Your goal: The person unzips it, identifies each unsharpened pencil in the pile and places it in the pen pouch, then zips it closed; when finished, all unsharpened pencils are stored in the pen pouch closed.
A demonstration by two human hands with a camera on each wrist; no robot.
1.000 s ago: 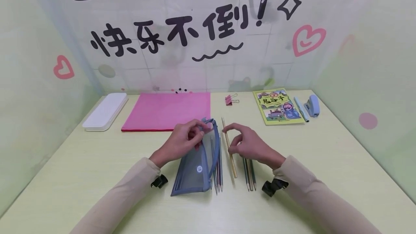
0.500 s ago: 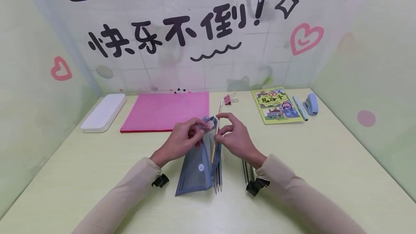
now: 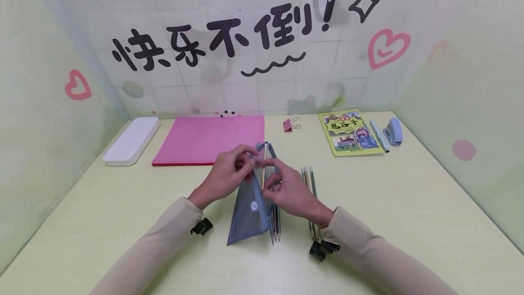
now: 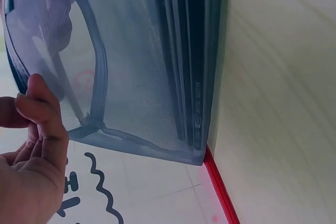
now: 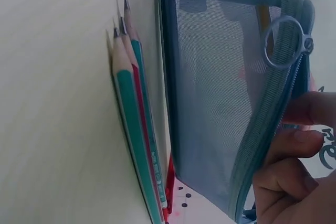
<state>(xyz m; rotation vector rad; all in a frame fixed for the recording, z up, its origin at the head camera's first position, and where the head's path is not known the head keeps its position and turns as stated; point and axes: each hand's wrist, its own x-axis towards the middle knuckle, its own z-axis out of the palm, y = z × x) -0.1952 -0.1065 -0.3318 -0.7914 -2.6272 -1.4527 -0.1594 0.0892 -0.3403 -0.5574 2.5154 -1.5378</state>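
My left hand [image 3: 231, 170] pinches the upper edge of a blue mesh pencil case [image 3: 247, 213], which stands tilted with its zipper gaping to the right. Between thumb and fingers my right hand [image 3: 290, 192] holds a wooden pencil [image 3: 264, 154], its lower part inside the opening. Through the mesh in the left wrist view, long dark shapes [image 4: 184, 66] lie along the base of the case. Several pencils [image 5: 126, 82] with teal and red barrels lie beside the case, points toward me. Another group of pencils [image 3: 313, 181] lies partly under my right wrist.
Behind the hands lies a pink folder [image 3: 213, 140], with a white case [image 3: 132, 141] to its left. A pink binder clip [image 3: 288, 125], a yellow-green book [image 3: 350, 135], a light blue pen [image 3: 380, 136] and a blue stapler [image 3: 394, 132] line the back right. Walls enclose the table.
My right hand has carried the pencil left from the table, over to the case and down into its opening. The left hand keeps its hold while the case tilts slightly.
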